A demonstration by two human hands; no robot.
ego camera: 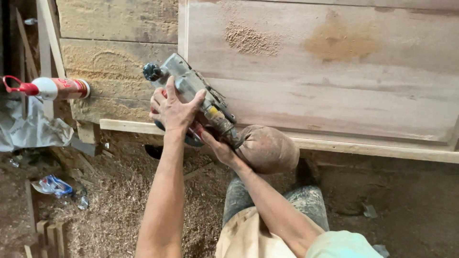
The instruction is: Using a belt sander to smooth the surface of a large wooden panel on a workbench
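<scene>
Left hand (173,109) grips the top of a grey power planer (191,93) lying at the lower edge of a wood panel (334,91). Right hand (217,148) clasps its rear handle beside the brown dust bag (267,149). Sawdust (110,200) covers the floor.

I see open board (334,95) to the right of my sander (191,91), bare wood with only two sawdust patches (251,39), so a hand could pass there. A raised strip (183,26) stands upright just above the tool. My left hand (173,111) covers its top; the dust bag (267,149) blocks the lower right. To the left, a tube (57,88) lies on the planks.
</scene>
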